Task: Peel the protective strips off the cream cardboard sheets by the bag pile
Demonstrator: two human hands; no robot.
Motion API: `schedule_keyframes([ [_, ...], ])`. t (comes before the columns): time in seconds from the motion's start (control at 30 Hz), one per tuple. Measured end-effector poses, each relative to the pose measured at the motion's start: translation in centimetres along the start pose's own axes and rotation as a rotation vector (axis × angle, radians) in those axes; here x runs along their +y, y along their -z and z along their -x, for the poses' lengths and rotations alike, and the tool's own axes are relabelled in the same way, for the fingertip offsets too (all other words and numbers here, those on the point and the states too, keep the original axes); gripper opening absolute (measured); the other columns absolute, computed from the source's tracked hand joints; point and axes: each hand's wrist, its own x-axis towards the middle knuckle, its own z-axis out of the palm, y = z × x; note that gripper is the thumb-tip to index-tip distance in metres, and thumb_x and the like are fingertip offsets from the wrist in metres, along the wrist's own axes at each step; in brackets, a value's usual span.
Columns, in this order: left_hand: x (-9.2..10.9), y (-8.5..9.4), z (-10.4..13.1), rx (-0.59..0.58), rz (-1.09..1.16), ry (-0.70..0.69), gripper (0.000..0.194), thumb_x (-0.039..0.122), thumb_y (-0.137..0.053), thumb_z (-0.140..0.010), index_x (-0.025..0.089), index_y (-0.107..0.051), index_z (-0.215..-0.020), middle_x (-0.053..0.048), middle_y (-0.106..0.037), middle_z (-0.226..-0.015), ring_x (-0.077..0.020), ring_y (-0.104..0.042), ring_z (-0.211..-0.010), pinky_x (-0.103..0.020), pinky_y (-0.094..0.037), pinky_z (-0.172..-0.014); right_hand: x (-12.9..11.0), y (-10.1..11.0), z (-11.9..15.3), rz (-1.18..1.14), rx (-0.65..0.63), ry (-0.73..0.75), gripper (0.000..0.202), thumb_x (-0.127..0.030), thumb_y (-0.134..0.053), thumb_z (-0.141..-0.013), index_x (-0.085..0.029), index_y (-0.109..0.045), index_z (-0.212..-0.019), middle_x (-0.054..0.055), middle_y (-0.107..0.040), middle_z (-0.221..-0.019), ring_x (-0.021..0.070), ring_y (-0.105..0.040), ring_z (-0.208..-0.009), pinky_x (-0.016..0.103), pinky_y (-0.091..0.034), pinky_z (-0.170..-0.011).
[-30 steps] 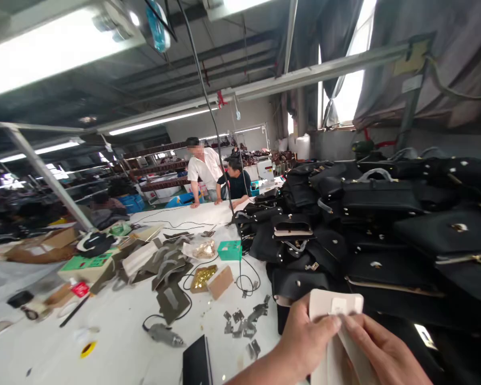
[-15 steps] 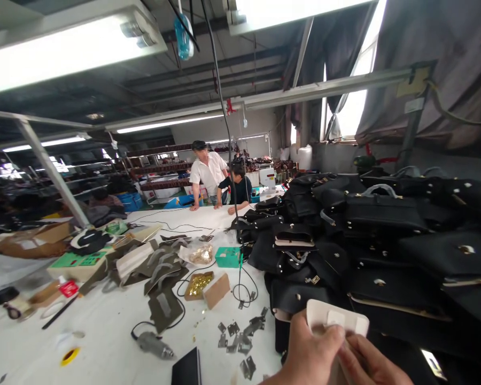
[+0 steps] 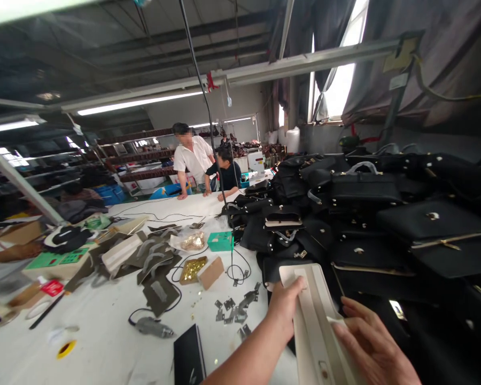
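A long cream panel (image 3: pixel 313 326) with rounded top corners, which looks like a bag piece, tilts up in front of me at the lower right. Along its length runs a raised strip with a small slot near the bottom. My left hand (image 3: pixel 282 307) grips its left edge, the thumb lying over the front. On the other side my right hand (image 3: pixel 371 339) pinches a loose cream flap between thumb and fingers. The panel's lower end runs out of view. Behind it lie black handbags (image 3: pixel 366 256) in a large heap.
Grey metal plates (image 3: pixel 236 310), a corded power tool (image 3: pixel 154 326), a black box (image 3: pixel 189 353) and yellow tape (image 3: pixel 66 349) lie on the white table. Farther back are a box of gold fittings (image 3: pixel 193 270) and a green box (image 3: pixel 220 241). Two people (image 3: pixel 192 160) stand beyond.
The cream panel has come up and unfolded into view, showing its long strip. My left hand has shifted left, and my right hand has moved apart from it to the right edge. The view has tilted down.
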Motion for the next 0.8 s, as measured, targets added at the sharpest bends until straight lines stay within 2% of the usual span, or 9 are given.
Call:
schedule_keyframes([
  [0.03,-0.3,0.0,0.4,-0.02,0.033,0.026,0.06,0.044,-0.09,-0.063,0.01,-0.072,-0.109,-0.017,-0.078,-0.103,-0.034,-0.074,-0.095,-0.046,-0.056,-0.09,0.5,0.4,0.1,-0.024,-0.058,-0.076,0.044,-0.066,-0.07,-0.08,-0.023,-0.074,-0.074,0.008,-0.071,-0.122,0.0286,-0.068,-0.113,0.022,-0.059,-0.081],
  [0.17,-1.8,-0.2,2.4,-0.065,0.054,0.123,0.052,0.045,-0.083,-0.069,0.009,-0.075,-0.106,-0.017,-0.079,-0.099,-0.0357,-0.074,-0.098,-0.047,-0.055,-0.094,2.0,0.8,1.3,-0.217,-0.346,-0.412,0.05,-0.071,-0.063,-0.085,-0.022,-0.07,-0.078,0.002,-0.069,-0.072,0.0217,-0.068,-0.069,0.025,-0.054,-0.057],
  [0.33,-4.2,1.6,5.5,-0.151,-0.22,0.165,0.051,0.045,-0.083,-0.072,0.01,-0.077,-0.108,-0.015,-0.079,-0.096,-0.0303,-0.073,-0.093,-0.042,-0.054,-0.092,2.3,1.4,1.4,-0.218,-0.163,-0.593,0.056,-0.074,-0.071,-0.076,-0.023,-0.071,-0.101,0.002,-0.073,-0.075,0.0234,-0.067,-0.067,0.027,-0.052,-0.053],
  [0.43,-5.3,2.6,7.3,-0.288,-0.277,0.35,0.05,0.051,-0.082,-0.072,0.008,-0.077,-0.098,-0.014,-0.077,-0.085,-0.0242,-0.069,-0.067,-0.039,-0.057,-0.066,1.3,1.4,0.7,-0.225,-0.027,-0.54,0.053,-0.073,-0.073,-0.075,-0.021,-0.069,-0.084,0.001,-0.069,-0.07,0.0185,-0.061,-0.063,0.025,-0.048,-0.053],
  [0.53,-5.3,2.6,8.1,-0.279,-0.228,0.373,0.054,0.053,-0.076,-0.078,0.01,-0.071,-0.11,-0.014,-0.076,-0.089,-0.0255,-0.07,-0.063,-0.035,-0.056,-0.049,0.2,1.0,0.1,-0.263,-0.004,-0.432,0.052,-0.07,-0.073,-0.077,-0.02,-0.061,-0.067,-0.002,-0.059,-0.062,0.0139,-0.051,-0.058,0.024,-0.042,-0.051],
  [0.6,-4.7,2.1,8.1,-0.199,-0.202,0.298,0.056,0.053,-0.072,-0.084,0.012,-0.066,-0.121,-0.015,-0.077,-0.1,-0.0281,-0.074,-0.073,-0.035,-0.059,-0.05,-0.1,0.9,0.0,-0.239,0.033,-0.336,0.05,-0.066,-0.073,-0.079,-0.02,-0.062,-0.065,0.0,-0.06,-0.072,0.015,-0.055,-0.065,0.025,-0.043,-0.056],
  [0.67,-3.9,1.6,7.9,-0.142,-0.185,0.234,0.057,0.054,-0.07,-0.086,0.013,-0.063,-0.125,-0.017,-0.076,-0.108,-0.0298,-0.076,-0.081,-0.036,-0.062,-0.053,-0.2,1.2,0.3,-0.184,0.127,-0.216,0.045,-0.061,-0.074,-0.082,-0.02,-0.066,-0.066,0.005,-0.065,-0.097,0.0198,-0.063,-0.087,0.026,-0.048,-0.07],
  [0.73,-3.5,1.4,7.6,-0.117,-0.171,0.186,0.057,0.054,-0.071,-0.087,0.013,-0.063,-0.126,-0.017,-0.076,-0.113,-0.0308,-0.076,-0.087,-0.037,-0.064,-0.059,-0.2,1.8,1.0,-0.098,0.215,-0.106,0.041,-0.057,-0.073,-0.085,-0.02,-0.069,-0.067,0.008,-0.063,-0.117,0.0237,-0.061,-0.108,0.027,-0.047,-0.082],
  [0.8,-3.3,1.4,7.4,-0.114,-0.166,0.151,0.057,0.055,-0.071,-0.087,0.014,-0.064,-0.126,-0.016,-0.076,-0.112,-0.031,-0.076,-0.093,-0.037,-0.065,-0.065,-0.1,2.1,1.9,-0.006,0.178,-0.094,0.04,-0.057,-0.071,-0.086,-0.021,-0.069,-0.069,0.006,-0.064,-0.102,0.0206,-0.061,-0.095,0.026,-0.046,-0.075],
])
